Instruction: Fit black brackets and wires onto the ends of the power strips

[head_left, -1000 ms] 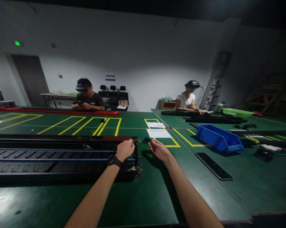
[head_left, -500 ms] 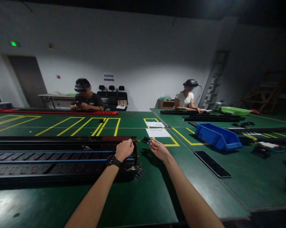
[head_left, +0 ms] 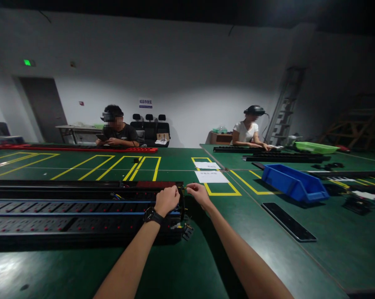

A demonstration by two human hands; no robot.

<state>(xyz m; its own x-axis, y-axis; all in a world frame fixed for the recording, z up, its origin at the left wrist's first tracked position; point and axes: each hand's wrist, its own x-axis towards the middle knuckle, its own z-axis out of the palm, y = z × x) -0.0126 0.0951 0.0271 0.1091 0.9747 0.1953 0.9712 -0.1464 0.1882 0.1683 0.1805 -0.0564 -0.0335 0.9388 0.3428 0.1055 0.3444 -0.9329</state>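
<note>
Several long black power strips (head_left: 65,211) lie side by side across the green table, their right ends near the middle. My left hand (head_left: 166,200), with a dark watch on its wrist, is closed on the right end of the strips. My right hand (head_left: 198,194) sits just right of that end, fingers pinched on something small with yellow wire; what exactly it holds is too small to tell. Loose wires and a small black part (head_left: 186,231) stick out at the strips' end.
A blue bin (head_left: 295,182) and a flat black strip (head_left: 289,221) lie to the right. White paper sheets (head_left: 211,176) rest in yellow floor-style markings. Two people with headsets sit at the far side, one behind a red strip (head_left: 75,147), one near a green tray (head_left: 316,147).
My right hand has moved left, from open table toward the strips' end, closing up to my left hand. The view shifted slightly; my left hand stays on the strips.
</note>
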